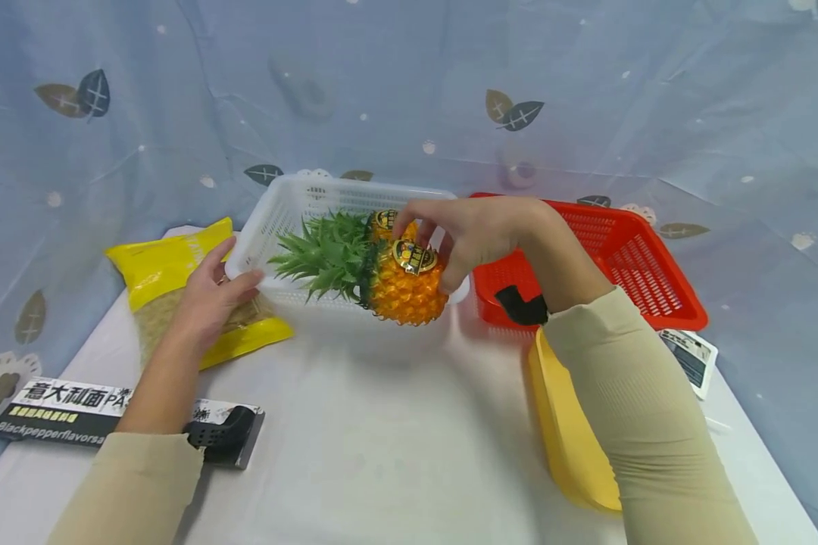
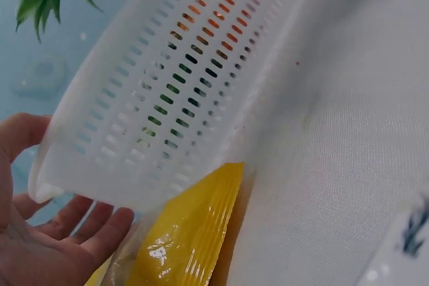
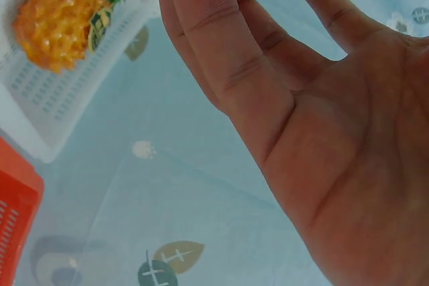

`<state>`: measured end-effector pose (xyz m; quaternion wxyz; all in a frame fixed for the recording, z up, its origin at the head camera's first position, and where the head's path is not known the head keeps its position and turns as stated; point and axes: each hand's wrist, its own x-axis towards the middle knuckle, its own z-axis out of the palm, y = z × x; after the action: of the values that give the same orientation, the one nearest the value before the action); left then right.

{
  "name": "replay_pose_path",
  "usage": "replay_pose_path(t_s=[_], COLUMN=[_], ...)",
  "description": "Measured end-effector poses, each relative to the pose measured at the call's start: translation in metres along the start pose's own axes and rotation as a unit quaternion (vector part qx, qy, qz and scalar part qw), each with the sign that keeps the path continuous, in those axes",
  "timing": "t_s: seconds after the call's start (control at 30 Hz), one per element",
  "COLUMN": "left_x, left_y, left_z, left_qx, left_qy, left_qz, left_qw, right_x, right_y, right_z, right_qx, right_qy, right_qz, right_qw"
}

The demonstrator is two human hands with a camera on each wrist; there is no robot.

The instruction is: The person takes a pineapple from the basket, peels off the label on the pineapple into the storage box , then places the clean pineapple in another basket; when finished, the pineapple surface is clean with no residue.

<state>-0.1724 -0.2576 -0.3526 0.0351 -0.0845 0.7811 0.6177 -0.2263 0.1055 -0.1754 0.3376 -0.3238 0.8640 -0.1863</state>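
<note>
The right hand (image 1: 473, 238) is held above the near rim of the white perforated plastic basket (image 1: 282, 208), its fingers bent down onto an orange toy pineapple with a green leafy crown (image 1: 405, 291), which they hold by its top end where a round gold and black label sits. This pineapple is lifted over the basket's near edge, crown pointing left, body hanging just in front of the rim. A second orange pineapple with the same label (image 1: 385, 222) lies inside the basket just behind it; the right wrist view shows it (image 3: 60, 18) resting on the slotted white floor. That view also shows the right fingers (image 3: 208, 38) fairly straight with only the tips curling onto something orange at the top edge.

The left hand (image 1: 211, 299) is open, fingers relaxed and spread, resting on a yellow plastic bag of pale grains (image 1: 170, 265) that lies on the white bench (image 1: 382, 439) touching the basket's left corner. In the left wrist view the fingertips (image 2: 80, 222) lie just under the basket's corner (image 2: 174, 98); whether they touch it cannot be told.

A red perforated plastic basket (image 1: 627, 250) stands right of the white one. A black and white pasta box (image 1: 61, 409) lies near the left forearm, a yellow curved plastic piece (image 1: 566, 431) under the right sleeve
</note>
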Motion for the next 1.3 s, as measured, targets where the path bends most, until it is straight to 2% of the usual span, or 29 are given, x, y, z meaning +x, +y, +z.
replay_pose_path(t_s=[0.43, 0.77, 1.07, 1.3], left_x=[-0.001, 0.000, 0.001, 0.001], left_y=[0.003, 0.002, 0.003, 0.003], left_z=[0.001, 0.001, 0.000, 0.000], left_qx=[-0.020, -0.015, -0.050, -0.027], left_qy=[0.003, 0.005, 0.003, 0.001], left_qz=[-0.010, -0.012, -0.003, -0.006], left_qw=[0.9997, 0.9998, 0.9988, 0.9996], right_x=[-0.013, -0.021, -0.016, -0.010], right_y=[0.003, 0.012, 0.022, 0.034], right_z=[0.026, 0.053, 0.078, 0.095], right_qx=[-0.023, -0.043, -0.044, -0.064], right_qy=[-0.011, -0.011, -0.023, -0.009], right_qz=[0.006, 0.006, -0.027, -0.024], right_qw=[1.000, 0.999, 0.998, 0.998])
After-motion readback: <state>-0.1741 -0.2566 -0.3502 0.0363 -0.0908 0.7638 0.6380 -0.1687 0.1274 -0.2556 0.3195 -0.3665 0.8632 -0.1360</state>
